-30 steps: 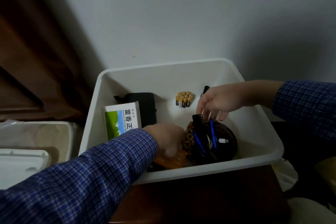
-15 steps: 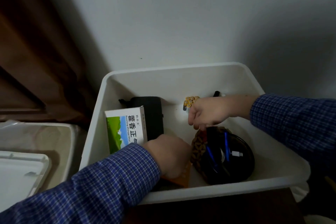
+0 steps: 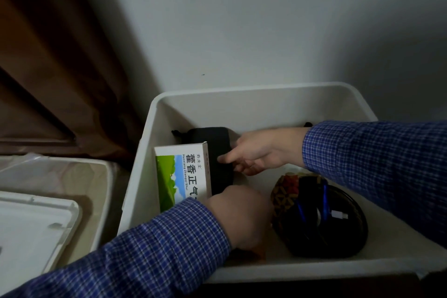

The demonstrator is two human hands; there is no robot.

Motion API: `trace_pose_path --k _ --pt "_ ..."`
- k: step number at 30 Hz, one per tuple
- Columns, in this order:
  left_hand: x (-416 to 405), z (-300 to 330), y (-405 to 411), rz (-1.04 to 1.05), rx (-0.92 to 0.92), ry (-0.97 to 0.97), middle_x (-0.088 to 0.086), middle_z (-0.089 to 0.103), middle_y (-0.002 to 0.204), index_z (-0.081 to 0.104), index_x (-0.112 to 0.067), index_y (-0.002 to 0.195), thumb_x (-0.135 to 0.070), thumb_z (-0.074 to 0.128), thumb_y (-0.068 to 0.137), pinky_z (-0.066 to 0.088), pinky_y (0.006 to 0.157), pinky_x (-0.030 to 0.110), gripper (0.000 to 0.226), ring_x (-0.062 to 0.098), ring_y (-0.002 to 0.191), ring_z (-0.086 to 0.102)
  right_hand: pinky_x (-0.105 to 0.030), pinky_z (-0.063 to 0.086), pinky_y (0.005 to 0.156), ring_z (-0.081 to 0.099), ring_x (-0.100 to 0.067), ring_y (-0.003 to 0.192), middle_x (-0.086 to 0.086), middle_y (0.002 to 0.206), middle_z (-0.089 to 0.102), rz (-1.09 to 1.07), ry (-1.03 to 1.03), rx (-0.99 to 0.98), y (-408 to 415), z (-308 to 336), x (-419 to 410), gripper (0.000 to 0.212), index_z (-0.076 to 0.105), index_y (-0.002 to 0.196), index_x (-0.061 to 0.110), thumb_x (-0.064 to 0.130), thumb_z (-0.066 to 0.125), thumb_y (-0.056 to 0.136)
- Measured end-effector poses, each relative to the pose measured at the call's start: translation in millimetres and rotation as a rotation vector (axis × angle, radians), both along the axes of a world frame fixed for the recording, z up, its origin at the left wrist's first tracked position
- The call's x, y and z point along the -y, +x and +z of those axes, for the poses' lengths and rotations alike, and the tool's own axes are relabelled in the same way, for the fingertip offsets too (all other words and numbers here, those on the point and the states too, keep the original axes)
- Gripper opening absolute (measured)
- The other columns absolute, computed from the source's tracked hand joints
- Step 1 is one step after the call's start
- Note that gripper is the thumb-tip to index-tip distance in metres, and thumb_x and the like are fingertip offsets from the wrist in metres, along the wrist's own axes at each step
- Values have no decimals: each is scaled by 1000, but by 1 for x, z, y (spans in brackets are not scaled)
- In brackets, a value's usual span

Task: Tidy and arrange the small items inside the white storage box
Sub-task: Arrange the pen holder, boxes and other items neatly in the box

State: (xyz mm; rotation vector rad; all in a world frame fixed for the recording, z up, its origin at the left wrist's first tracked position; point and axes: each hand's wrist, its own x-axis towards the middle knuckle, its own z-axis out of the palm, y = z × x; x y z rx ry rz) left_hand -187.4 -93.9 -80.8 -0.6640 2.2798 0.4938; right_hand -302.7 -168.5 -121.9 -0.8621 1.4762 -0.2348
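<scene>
The white storage box [image 3: 266,91] stands against the wall. Inside it, a black zip case [image 3: 217,143] leans at the back left behind a green and white medicine box [image 3: 181,174]. My right hand [image 3: 261,150] reaches across to the case. One finger lies on its face and the others curl at its right edge. My left hand [image 3: 242,218] is low in the box with its fingers curled down over an orange packet [image 3: 260,255], mostly hidden. A black bowl [image 3: 338,225] at the right holds a patterned pouch [image 3: 285,191], blue pens and a white cable plug.
Left of the box lie a clear bin [image 3: 72,176] and a white lid [image 3: 31,230]. A brown curtain [image 3: 48,68] hangs at the back left. The batteries seen earlier are hidden behind my right arm.
My right hand left the batteries at the back and moved left onto the black case. My left hand stayed low over the orange packet. The view moved closer.
</scene>
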Motion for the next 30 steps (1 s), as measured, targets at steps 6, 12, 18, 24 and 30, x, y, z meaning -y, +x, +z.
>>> trace_pose_path --k 6,12,18,24,30 --pt "-11 16 3 -17 -32 -44 13 63 116 62 -7 118 -15 57 95 55 83 41 25 33 105 63 -35 55 92 65 -26 115 -13 127 67 -61 35 160 -16 16 -6 36 58 131 7 12 65 96" --pt "12 41 14 13 -177 -115 6 65 110 62 -11 115 -14 51 97 46 66 13 21 19 90 64 -32 58 79 68 -23 103 -10 117 69 18 -46 76 -30 36 -14 24 61 122 8 12 61 98" --pt "76 83 57 260 -565 -371 -6 58 107 58 -29 113 -20 65 82 50 86 29 33 14 101 56 -44 58 93 72 -30 105 -15 113 74 35 -127 37 -31 51 -25 25 60 123 7 6 61 98" --pt "93 65 65 400 -456 -175 4 57 132 36 -17 144 -23 63 91 52 95 34 59 20 116 57 -15 44 31 57 -3 33 7 43 61 124 -284 -207 -41 97 -32 11 61 104 7 13 52 104" --pt "93 70 57 407 -545 -262 -7 60 124 50 -24 134 -31 61 90 52 87 30 45 14 105 59 -43 57 85 71 -26 92 -5 97 74 193 -556 -506 -82 140 -32 12 68 108 15 16 63 97"
